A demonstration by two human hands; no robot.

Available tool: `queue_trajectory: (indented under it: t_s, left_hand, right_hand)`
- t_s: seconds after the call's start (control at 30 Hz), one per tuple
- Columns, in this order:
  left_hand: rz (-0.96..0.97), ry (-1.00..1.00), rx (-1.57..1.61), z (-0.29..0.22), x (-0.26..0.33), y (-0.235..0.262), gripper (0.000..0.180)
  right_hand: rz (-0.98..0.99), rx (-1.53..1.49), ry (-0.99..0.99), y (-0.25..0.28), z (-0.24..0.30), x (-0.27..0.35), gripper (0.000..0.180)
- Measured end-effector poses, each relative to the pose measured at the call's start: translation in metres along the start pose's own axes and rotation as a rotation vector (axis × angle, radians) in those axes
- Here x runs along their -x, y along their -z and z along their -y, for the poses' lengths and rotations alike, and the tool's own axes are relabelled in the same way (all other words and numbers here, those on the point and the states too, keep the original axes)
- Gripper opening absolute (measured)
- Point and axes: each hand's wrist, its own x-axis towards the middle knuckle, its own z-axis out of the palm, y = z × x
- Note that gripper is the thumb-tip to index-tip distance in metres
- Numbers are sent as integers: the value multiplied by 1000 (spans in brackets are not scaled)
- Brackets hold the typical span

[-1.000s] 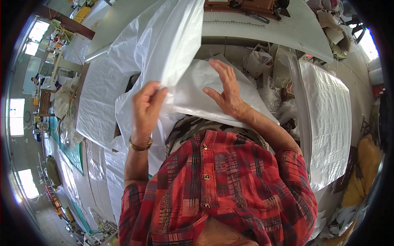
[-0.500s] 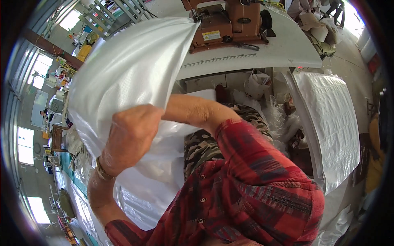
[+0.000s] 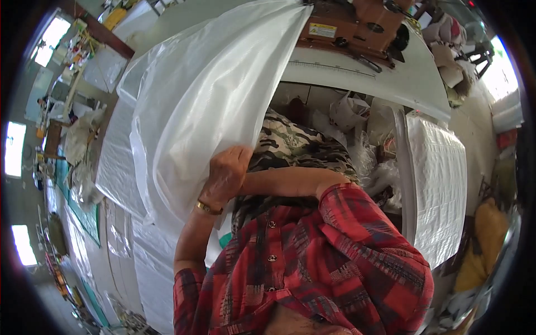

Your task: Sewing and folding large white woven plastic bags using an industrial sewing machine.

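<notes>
Here, left hand (image 3: 228, 170) grips white sheet (image 3: 206, 95), hides right hand, hold unclear; sewing machine (image 3: 357, 42) ahead.

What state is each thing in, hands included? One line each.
Left hand: closed on the sheet's edge
Right hand: hidden behind the left, grip unclear
White sheet: raised, one edge stretched toward the machine, rest in loose folds
Sewing machine: on the table, running or not unclear
Sheet stack at right: layered, top creased
Wristwatch: fastened on left wrist
Shirt: buttoned in front
</notes>
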Motion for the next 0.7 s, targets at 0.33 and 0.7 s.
queue_trajectory:
  t_s: [0.33,0.7]
  left_hand:
    - [-259,207,264,-8,15,-60,19]
    - [-370,650,807,-25,16,-58,12]
  right_hand:
    - [391,294,-204,86,-15,79,20]
    - [-71,789,175,226,18,89,31]
